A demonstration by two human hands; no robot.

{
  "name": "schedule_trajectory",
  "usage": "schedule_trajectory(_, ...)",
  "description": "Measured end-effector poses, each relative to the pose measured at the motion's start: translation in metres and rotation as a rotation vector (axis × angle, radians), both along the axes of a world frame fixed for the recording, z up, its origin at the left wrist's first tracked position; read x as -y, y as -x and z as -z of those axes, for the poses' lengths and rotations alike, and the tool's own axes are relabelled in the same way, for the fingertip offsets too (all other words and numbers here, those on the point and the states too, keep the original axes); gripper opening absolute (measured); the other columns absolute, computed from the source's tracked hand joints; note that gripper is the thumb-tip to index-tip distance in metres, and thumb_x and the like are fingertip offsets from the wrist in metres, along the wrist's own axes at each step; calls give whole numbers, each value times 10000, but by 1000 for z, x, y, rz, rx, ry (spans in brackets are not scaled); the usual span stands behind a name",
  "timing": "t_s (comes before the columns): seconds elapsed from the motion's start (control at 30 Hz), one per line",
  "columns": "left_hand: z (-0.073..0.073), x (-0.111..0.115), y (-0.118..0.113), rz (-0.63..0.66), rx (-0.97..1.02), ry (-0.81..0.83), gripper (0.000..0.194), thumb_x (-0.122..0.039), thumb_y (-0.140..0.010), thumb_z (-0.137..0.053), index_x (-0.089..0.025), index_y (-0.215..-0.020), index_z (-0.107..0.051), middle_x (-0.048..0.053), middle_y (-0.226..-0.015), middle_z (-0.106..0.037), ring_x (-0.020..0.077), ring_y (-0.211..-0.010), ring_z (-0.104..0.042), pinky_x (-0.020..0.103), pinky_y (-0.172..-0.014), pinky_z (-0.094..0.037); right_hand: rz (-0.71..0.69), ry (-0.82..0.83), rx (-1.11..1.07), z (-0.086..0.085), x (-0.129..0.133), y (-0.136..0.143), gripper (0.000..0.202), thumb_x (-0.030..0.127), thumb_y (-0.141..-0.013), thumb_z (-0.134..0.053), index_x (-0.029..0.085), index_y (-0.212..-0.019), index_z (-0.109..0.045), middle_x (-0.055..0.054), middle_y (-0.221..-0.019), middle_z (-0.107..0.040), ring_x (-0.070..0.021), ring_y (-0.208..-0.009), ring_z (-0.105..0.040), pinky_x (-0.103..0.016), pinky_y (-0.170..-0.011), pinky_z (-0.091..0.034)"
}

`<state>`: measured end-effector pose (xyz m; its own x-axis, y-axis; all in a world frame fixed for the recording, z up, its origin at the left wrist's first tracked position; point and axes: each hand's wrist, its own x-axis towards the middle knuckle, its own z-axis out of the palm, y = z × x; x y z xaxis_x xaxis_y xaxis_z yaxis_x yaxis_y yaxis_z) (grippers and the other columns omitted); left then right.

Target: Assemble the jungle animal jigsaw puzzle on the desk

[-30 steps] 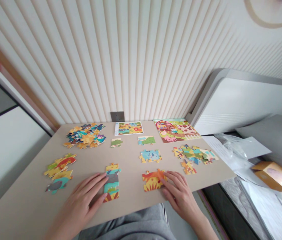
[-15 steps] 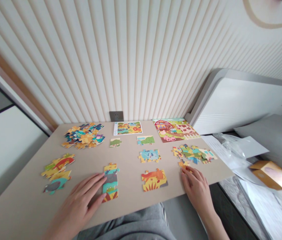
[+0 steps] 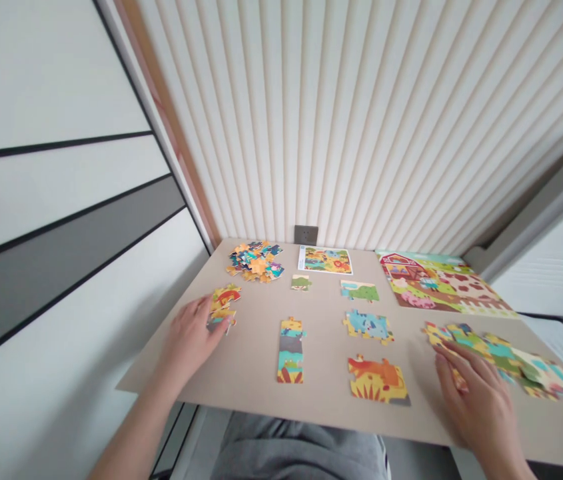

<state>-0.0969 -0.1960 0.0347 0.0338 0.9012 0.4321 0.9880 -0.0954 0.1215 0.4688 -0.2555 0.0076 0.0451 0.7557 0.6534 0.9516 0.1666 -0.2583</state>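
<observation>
Bending over an orange cardboard jigsaw piece (image 3: 460,381) on the smooth beige table (image 3: 321,407), the right hand (image 3: 484,403) keeps its fingers close together; whether they pinch it is unclear. To its left lie an orange-and-yellow rectangular joined block (image 3: 378,379) and a narrow yellow, grey and turquoise strip (image 3: 291,353). Just beyond the right fingers spreads a green multicoloured pile of pieces (image 3: 498,350). The left hand (image 3: 188,343) covers part of a red-and-yellow cluster of pieces (image 3: 225,297), thumb apart from the fingers; any grip is hidden. Farther back are a pale-blue joined block (image 3: 367,325), a green hill-patterned block (image 3: 360,291), a single green-and-cream piece (image 3: 301,283), a blue-and-orange heap (image 3: 256,261), a white-edged picture card (image 3: 325,260) and a colourful farm picture (image 3: 436,283). A dark grey socket (image 3: 306,235) sits on the ribbed cream wall (image 3: 341,133).
</observation>
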Motion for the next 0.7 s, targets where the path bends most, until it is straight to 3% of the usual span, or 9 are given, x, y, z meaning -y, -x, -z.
schedule_trajectory(0.1, -2, -20, 14, -11, -49, 101, 701, -627, -972, -499, -116, -1452, -504, 222, -1424, -593, 372, -1329, -555, 505, -1111, -446, -31, 12, 41, 6, -11, 6, 292, 410, -989, -549, 230, -1122, -736, -109, -1253, -709, -312, -1148, -663, -506, -1042, -494)
schedule_trajectory(0.2, -6, -44, 20, 55, -89, 184, 687, -616, -978, -482, -107, -1437, -531, 220, -1492, -547, 361, -1393, -510, 480, -1162, -388, -61, 13, 70, 12, -13, 6, 284, 400, -983, -555, 231, -1128, -732, -108, -1278, -698, -313, -1157, -658, -514, -1059, -480)
schedule_trajectory(0.37, -7, -78, 28, 131, -89, 323, 569, -522, -958, -545, -156, -1390, -600, 160, -1385, -659, 305, -1258, -637, 385, -1085, -452, -88, 19, 81, 9, -8, 9, 275, 382, -978, -566, 221, -1122, -735, -119, -1241, -706, -327, -1182, -642, -510, -1060, -472)
schedule_trajectory(0.57, -11, -81, 32, 158, -86, 299, 530, -493, -998, -500, -94, -1323, -628, 185, -1305, -683, 347, -1158, -665, 460, -1008, -490, -33, 60, 50, -2, -6, 19, 282, 384, -996, -544, 230, -1126, -741, -124, -1251, -702, -323, -1168, -634, -520, -1042, -481)
schedule_trajectory(0.7, -24, -69, 7, 186, -57, 171, 574, -524, -1023, -469, -102, -1403, -556, 191, -1348, -645, 364, -1225, -619, 514, -1055, -466, -33, 101, -37, -12, -1, 30, 274, 383, -1002, -544, 245, -1112, -755, -122, -1262, -705, -337, -1216, -619, -558, -1068, -472)
